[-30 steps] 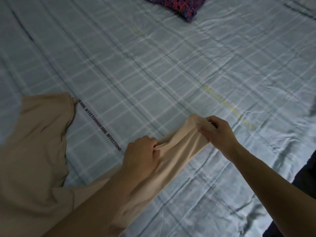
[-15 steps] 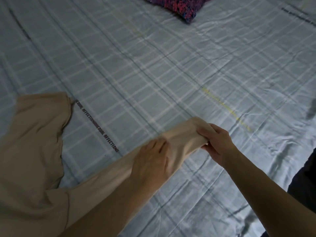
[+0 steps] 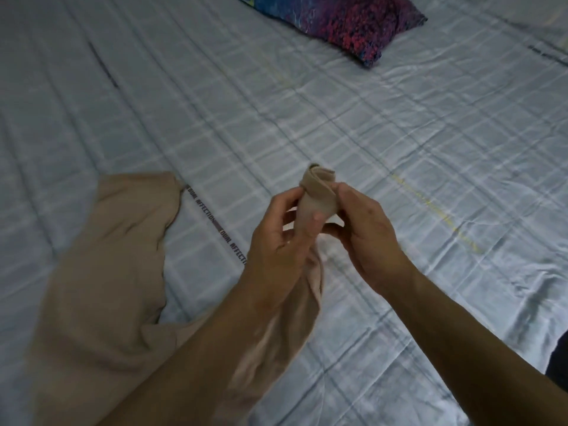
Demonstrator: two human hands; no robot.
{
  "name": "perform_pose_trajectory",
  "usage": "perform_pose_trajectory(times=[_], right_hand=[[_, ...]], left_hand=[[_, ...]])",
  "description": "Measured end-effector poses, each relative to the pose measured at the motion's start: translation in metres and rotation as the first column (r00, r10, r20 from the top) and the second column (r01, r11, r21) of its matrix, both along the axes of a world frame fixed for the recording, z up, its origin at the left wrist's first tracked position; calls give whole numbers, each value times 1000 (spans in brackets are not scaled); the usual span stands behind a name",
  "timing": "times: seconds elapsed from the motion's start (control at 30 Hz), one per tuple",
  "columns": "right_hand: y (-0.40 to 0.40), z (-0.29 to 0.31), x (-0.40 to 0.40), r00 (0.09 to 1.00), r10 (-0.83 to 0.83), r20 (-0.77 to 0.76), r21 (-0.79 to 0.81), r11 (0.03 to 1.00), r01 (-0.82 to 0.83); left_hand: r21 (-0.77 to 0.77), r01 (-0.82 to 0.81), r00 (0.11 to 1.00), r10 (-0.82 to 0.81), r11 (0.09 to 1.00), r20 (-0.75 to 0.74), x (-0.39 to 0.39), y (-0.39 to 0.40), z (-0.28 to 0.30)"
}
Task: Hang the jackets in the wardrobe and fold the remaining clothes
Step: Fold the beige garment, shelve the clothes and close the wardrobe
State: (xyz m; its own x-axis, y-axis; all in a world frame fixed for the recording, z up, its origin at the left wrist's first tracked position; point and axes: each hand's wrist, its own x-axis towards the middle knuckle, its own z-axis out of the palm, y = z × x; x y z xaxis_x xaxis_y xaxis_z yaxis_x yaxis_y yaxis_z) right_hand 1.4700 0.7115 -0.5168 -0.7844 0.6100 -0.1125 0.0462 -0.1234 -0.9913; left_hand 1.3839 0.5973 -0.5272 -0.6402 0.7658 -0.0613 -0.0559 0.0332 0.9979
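Observation:
A beige garment [image 3: 101,272] lies spread on the bed at the lower left, and one long narrow part of it runs up under my left forearm. Both hands hold the end of that part above the bed, bunched into a small roll [image 3: 318,192]. My left hand [image 3: 279,238] pinches it from the left with thumb and fingers. My right hand [image 3: 365,229] grips it from the right. The lower stretch of the narrow part is partly hidden by my left arm.
The bed is covered by a pale blue checked sheet [image 3: 399,142] with a printed text strip [image 3: 215,219] beside the garment. A dark pillow with red and blue pattern [image 3: 347,23] lies at the far edge. Something dark [image 3: 558,358] shows at the right border.
Both hands have lifted the garment's narrow end off the sheet and gathered it into a small roll between the fingers. The camera view has shifted, showing more of the pillow.

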Motion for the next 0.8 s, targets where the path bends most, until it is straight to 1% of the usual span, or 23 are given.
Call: perform_pose_trajectory(times=[0.03,0.1,0.17,0.2,0.23,0.3,0.33,0.4,0.43,0.47,0.5,0.53,0.57,0.6,0.63,0.67,0.7,0.73,0.77,0.8], right_hand=[[-11,9,-10,998,68,2,82,994,-68],[-33,23,-29,976,214,33,215,953,-216],[-55,34,-58,940,327,95,369,866,-338],[-65,38,-79,924,357,136,435,817,-379],[-75,41,-102,917,358,175,470,788,-397],[-94,48,-149,903,342,259,487,761,-428],[-103,50,-166,896,335,290,522,730,-442],[-118,51,-186,882,335,333,653,593,-471],[-124,49,-190,874,364,322,691,541,-479],[-130,43,-196,865,400,302,689,535,-488],[-134,35,-202,854,419,307,674,538,-507],[-137,24,-208,841,422,339,665,525,-532],[-139,10,-214,823,410,392,659,500,-562],[-140,-8,-217,795,390,464,649,462,-605],[-140,-23,-213,774,360,521,647,424,-633],[-141,-38,-207,760,339,554,656,385,-649],[-144,-56,-200,745,331,580,661,344,-667],[-150,-74,-191,723,323,611,661,295,-690],[-157,-90,-183,692,311,651,648,246,-720],[-166,-106,-176,661,290,692,629,205,-749]], left_hand=[[-9,-28,999,28,1000,-21,-11,-10,8],[-22,-111,989,108,994,-106,-35,-30,23],[7,-221,964,219,975,-147,-61,-50,37],[35,-281,949,283,959,-138,-74,-59,45],[56,-337,931,342,940,-128,-88,-70,52],[77,-416,903,421,906,-87,-119,-94,62],[70,-432,898,436,899,-52,-137,-105,64],[16,-427,904,427,904,21,-177,-121,64],[-25,-423,904,424,906,50,-198,-127,60],[-79,-434,897,439,897,59,-219,-131,52],[-156,-461,882,470,874,28,-240,-134,39],[-279,-492,867,492,825,-75,-257,-136,24],[-433,-527,849,474,731,-233,-269,-140,8],[-562,-550,835,405,618,-372,-274,-147,-9],[-618,-547,836,326,565,-442,-271,-153,-22],[-633,-524,845,256,570,-469,-263,-162,-36],[-623,-500,845,184,601,-502,-253,-172,-49],[-603,-483,822,91,635,-562,-240,-182,-62],[-588,-462,777,-16,664,-629,-224,-192,-75],[-576,-447,707,-123,684,-696,-208,-201,-86]])
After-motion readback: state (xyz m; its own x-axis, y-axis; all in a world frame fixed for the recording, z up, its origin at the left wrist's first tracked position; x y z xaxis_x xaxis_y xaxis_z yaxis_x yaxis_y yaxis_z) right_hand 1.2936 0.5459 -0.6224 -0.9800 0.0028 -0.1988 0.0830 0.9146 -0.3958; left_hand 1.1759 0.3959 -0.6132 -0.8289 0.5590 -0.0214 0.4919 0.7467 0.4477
